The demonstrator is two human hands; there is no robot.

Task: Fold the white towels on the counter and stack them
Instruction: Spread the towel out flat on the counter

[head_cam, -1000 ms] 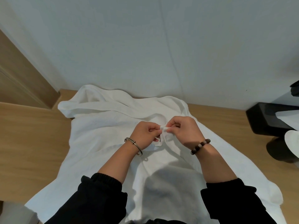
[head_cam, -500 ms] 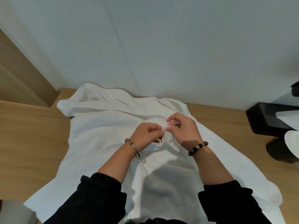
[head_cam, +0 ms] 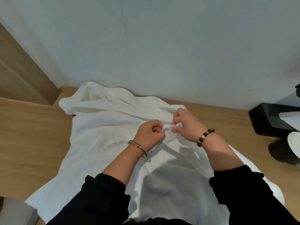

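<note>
— Two hands, item one: what do they hold?
— My left hand (head_cam: pixel 150 135) and right hand (head_cam: pixel 186 124) both pinch one small bunch of the towel (head_cam: pixel 100 135), fingers curled, nearly touching.
— Handling?
— I'd draw them apart, keeping the cloth taut; the towel lies spread on the counter (head_cam: pixel 32 135).
— Writing?
— None readable.

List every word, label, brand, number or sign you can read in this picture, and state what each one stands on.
None: no readable text shows anywhere in the head view.
The white towel, wooden counter, wall, black box, metal bangle and bead bracelet all show no lettering.
</note>
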